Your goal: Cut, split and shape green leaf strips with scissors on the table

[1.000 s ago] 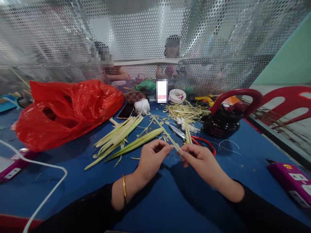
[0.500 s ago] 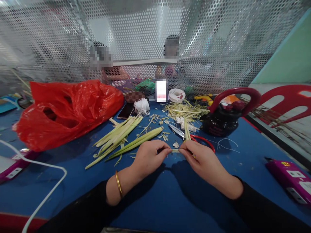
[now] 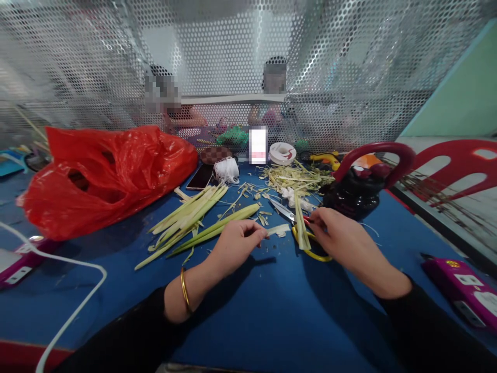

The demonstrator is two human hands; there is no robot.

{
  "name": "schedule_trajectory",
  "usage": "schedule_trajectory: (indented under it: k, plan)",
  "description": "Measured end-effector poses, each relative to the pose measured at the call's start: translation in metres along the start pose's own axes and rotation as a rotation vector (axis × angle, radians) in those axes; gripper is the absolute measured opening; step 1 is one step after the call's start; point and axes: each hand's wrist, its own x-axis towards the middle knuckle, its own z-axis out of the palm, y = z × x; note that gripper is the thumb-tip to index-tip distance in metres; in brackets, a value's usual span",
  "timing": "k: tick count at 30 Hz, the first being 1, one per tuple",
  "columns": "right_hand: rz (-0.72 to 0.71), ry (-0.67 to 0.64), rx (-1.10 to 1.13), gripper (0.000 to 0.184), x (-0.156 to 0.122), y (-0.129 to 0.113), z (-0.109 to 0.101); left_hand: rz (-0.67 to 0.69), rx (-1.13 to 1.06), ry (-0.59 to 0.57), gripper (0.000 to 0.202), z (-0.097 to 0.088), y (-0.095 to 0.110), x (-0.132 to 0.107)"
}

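Note:
My left hand (image 3: 243,239) pinches a short pale strip of plant stalk (image 3: 278,229), which points to the right just above the blue table. My right hand (image 3: 337,232) has its fingers closed at the red handle of the scissors (image 3: 283,210); the hand covers most of that loop. The yellow handle loop shows below. Across the handles lies a small bundle of pale green stalks (image 3: 301,223). Left of these, a long green stalk (image 3: 217,228) and a pile of stripped stalks (image 3: 188,215) rest on the table.
A red plastic bag (image 3: 112,181) fills the left side. Behind are a ball of white string (image 3: 227,170), a phone (image 3: 200,177), a ribbon spool (image 3: 282,153) and shredded fibres (image 3: 297,177). A black pot (image 3: 351,194) stands right, beyond purple power strips (image 3: 462,287). Two people sit behind the perforated screen.
My right hand has let go of the stalk bundle and moved right to the scissors' red handle. The strip stays in my left hand, its far end now free.

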Motion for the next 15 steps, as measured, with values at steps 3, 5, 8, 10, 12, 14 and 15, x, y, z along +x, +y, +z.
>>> schedule_trajectory:
  k: [3,5,8,10,12,14,15]
  plan:
    - [-0.04,-0.157,-0.168,0.015,0.004,0.015,0.003,-0.038,-0.076,0.053,0.021,-0.003,0.001,0.001]
    - [-0.088,-0.195,-0.192,0.025,0.004,0.018,0.009,-0.061,-0.155,0.058,0.02,-0.004,0.002,0.001]
    - [-0.107,-0.173,-0.222,0.045,0.005,0.018,0.019,-0.098,-0.278,0.059,0.018,-0.005,0.002,0.002]
    - [-0.087,-0.171,-0.238,0.057,0.006,0.018,0.021,-0.122,-0.361,0.054,0.015,-0.005,0.002,0.003]
    - [-0.036,-0.172,-0.256,0.065,0.008,0.02,0.019,-0.146,-0.451,0.045,0.01,-0.006,0.002,0.004]
    - [0.026,-0.16,-0.278,0.068,0.007,0.024,0.012,-0.17,-0.535,0.04,0.004,-0.007,0.003,0.004]
    - [0.047,-0.143,-0.288,0.068,0.006,0.027,0.008,-0.18,-0.568,0.037,0.002,-0.008,0.004,0.004]
